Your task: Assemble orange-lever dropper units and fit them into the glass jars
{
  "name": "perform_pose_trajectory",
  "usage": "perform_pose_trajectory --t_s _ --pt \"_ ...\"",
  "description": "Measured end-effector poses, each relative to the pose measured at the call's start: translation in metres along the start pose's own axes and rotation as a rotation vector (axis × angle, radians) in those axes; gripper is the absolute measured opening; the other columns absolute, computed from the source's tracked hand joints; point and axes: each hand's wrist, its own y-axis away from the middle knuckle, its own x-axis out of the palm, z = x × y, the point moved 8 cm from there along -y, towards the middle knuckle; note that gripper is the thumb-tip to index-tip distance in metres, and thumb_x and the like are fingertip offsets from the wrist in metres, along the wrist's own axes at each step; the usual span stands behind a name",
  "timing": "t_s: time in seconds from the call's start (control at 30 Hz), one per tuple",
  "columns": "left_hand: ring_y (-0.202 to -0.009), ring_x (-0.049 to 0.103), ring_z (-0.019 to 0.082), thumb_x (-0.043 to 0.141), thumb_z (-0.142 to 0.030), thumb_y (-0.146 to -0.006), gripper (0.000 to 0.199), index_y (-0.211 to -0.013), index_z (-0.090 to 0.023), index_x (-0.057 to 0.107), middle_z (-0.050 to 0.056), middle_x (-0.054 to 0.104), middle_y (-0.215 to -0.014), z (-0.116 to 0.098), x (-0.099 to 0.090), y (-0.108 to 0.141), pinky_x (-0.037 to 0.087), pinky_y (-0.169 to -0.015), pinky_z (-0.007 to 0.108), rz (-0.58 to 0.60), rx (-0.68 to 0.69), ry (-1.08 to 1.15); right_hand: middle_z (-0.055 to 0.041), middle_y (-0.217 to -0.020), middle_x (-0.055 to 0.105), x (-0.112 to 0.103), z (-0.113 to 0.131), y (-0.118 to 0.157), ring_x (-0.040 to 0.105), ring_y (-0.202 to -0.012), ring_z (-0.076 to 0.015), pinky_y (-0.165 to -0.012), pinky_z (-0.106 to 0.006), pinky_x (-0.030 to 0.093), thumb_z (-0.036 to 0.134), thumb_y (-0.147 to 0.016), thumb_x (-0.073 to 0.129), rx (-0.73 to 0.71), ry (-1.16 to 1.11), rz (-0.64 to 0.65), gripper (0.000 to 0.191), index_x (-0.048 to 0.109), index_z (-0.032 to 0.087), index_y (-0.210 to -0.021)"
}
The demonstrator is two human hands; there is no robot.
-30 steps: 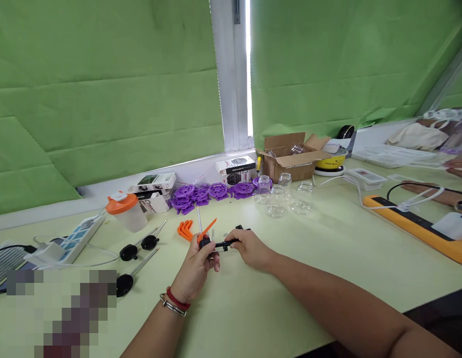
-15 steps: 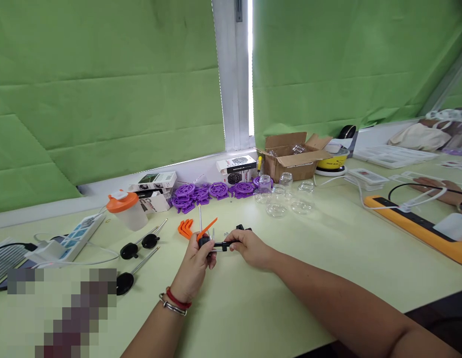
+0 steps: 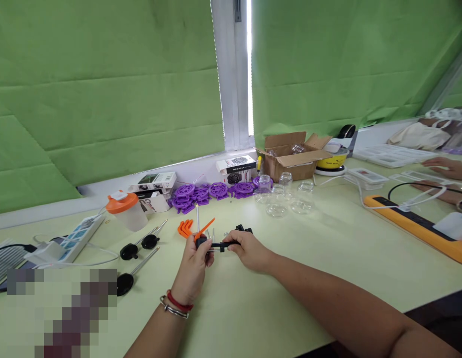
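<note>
My left hand (image 3: 193, 261) is closed around a black mechanism from which a thin metal rod (image 3: 197, 219) rises. An orange lever (image 3: 206, 227) slants up beside the rod. To the right, my right hand (image 3: 250, 251) pinches a slim black bar (image 3: 221, 244) that runs across to the mechanism; whether the two are joined is hidden by my fingers. Small black parts (image 3: 243, 228) lie just behind my right hand. Several orange levers (image 3: 185, 228) rest beyond my left hand. Further left are black round pieces with metal rods (image 3: 150, 241).
Purple plastic wheels (image 3: 218, 190) line the back, near printed boxes (image 3: 236, 165). Clear glass jars (image 3: 277, 209) stand before a cardboard box (image 3: 296, 166). An orange-lidded shaker (image 3: 128, 214) and a power strip (image 3: 79, 236) are left. Another person's hand (image 3: 449, 167) is at far right.
Both hands and the held parts have shifted slightly left. At the far right, another hand of the other person has come into view.
</note>
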Motion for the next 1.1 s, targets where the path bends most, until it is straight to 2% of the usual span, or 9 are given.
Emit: perform_pose_trajectory --t_s 0.17,0.4,0.53,0.77,0.87,0.93,1.0,1.1 --pt "-0.055 0.047 0.007 0.058 -0.034 -0.079 0.021 -0.087 -0.022 0.044 -0.006 0.045 -0.067 0.001 -0.001 -0.001 0.036 -0.05 0.02 0.014 0.007 -0.022 -0.0014 -0.082 0.06 0.0 0.0 0.0 0.05 -0.072 -0.0138 -0.067 -0.025 0.038 0.01 -0.08 0.048 0.017 0.012 0.011 0.017 0.061 0.017 -0.089" --pt "-0.055 0.047 0.008 0.056 -0.036 -0.082 0.021 -0.091 -0.022 0.043 -0.006 0.046 -0.066 -0.002 0.001 0.0 0.037 -0.051 0.021 0.049 0.041 -0.114 -0.0019 -0.082 0.059 0.002 -0.004 -0.001 0.051 -0.075 -0.0143 -0.07 -0.026 0.04 0.011 -0.08 0.048 0.016 -0.021 0.017 0.015 0.06 0.017 -0.088" --pt "-0.057 0.046 0.008 0.056 -0.035 -0.083 0.021 -0.092 -0.023 0.042 -0.006 0.046 -0.068 0.002 0.004 -0.001 0.037 -0.051 0.021 0.109 -0.007 -0.045 -0.0018 -0.082 0.06 0.003 -0.002 0.002 0.052 -0.073 -0.0141 -0.068 -0.025 0.039 0.011 -0.081 0.048 -0.017 0.048 0.015 0.018 0.06 0.017 -0.091" --pt "-0.056 0.049 0.009 0.056 -0.038 -0.083 0.025 -0.096 -0.023 0.041 -0.005 0.051 -0.069 0.009 0.011 0.002 0.036 -0.049 0.022 0.174 -0.074 0.04 -0.0044 -0.083 0.063 0.002 0.016 0.007 0.056 -0.078 -0.0165 -0.071 -0.027 0.041 0.01 -0.082 0.046 -0.128 0.167 0.002 0.018 0.061 0.016 -0.089" --pt "-0.067 0.057 0.011 0.054 -0.041 -0.085 0.03 -0.105 -0.024 0.04 0.0 0.057 -0.085 0.008 0.01 0.002 0.043 -0.057 0.024 0.133 -0.059 0.092 -0.0046 -0.084 0.064 0.003 0.02 0.008 0.056 -0.077 -0.0166 -0.071 -0.027 0.041 0.009 -0.081 0.047 -0.152 0.175 -0.004 0.018 0.061 0.016 -0.089" --pt "-0.087 0.06 0.014 0.052 -0.042 -0.086 0.035 -0.115 -0.027 0.038 0.004 0.058 -0.106 0.003 0.006 0.002 0.048 -0.073 0.028 0.069 0.007 0.115 -0.0037 -0.082 0.063 0.004 0.017 0.007 0.054 -0.074 -0.0154 -0.068 -0.026 0.04 0.009 -0.081 0.047 -0.135 0.128 -0.013 0.018 0.061 0.016 -0.09" --pt "-0.106 0.056 0.015 0.05 -0.04 -0.088 0.037 -0.121 -0.031 0.035 0.005 0.049 -0.128 -0.005 0.002 0.004 0.045 -0.09 0.032 0.019 0.107 0.127 -0.0026 -0.079 0.061 0.006 0.013 0.006 0.052 -0.07 -0.0138 -0.065 -0.025 0.039 0.011 -0.081 0.047 -0.101 0.047 -0.024 0.017 0.061 0.016 -0.09" --pt "-0.112 0.054 0.014 0.048 -0.038 -0.09 0.03 -0.118 -0.033 0.038 0.003 0.03 -0.146 -0.018 0.0 0.009 0.043 -0.098 0.036 -0.031 0.274 0.09 -0.0009 -0.075 0.058 0.009 0.007 0.004 0.049 -0.066 -0.012 -0.063 -0.024 0.038 0.012 -0.081 0.049 -0.07 -0.065 -0.034 0.014 0.059 0.016 -0.09"
